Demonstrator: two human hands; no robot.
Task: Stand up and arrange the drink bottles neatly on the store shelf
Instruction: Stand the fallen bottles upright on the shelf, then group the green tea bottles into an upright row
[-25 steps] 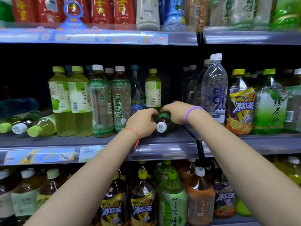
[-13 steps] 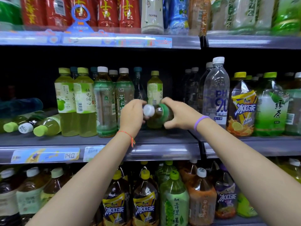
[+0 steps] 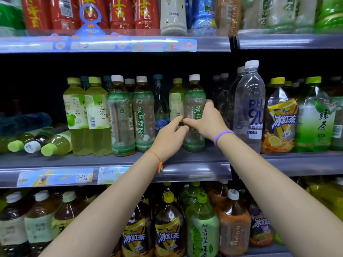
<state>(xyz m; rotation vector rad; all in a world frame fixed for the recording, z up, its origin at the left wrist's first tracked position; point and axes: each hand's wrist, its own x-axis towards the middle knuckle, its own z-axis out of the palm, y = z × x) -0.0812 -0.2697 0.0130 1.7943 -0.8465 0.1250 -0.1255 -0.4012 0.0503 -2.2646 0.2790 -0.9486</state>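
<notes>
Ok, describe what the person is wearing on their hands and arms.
Both forearms are bare, with no sleeves or gloves in view. The left hand has a thin orange-red string bracelet at the wrist, its loose ends hanging down. The right hand has a plain, smooth purple band at the wrist.

Middle shelf (image 3: pixel 185 160): upright tea bottles (image 3: pixel 122 115), three toppled bottles (image 3: pixel 37 143) left.

**Occlusions and cutoffs, head view**

Top shelf bottles (image 3: pixel 120 13) cropped at the frame edge, caps out of view. Jasmine tea bottle (image 3: pixel 194 101) lower label covered by right hand (image 3: pixel 207 123) and left hand (image 3: pixel 169 138) (base still shows). Back-row bottles (image 3: pixel 220 89) lost in shadow. Price tag (image 3: pixel 55 177) blurred, only "4.0" reads. Both forearms cut off at the bottom edge.
</notes>
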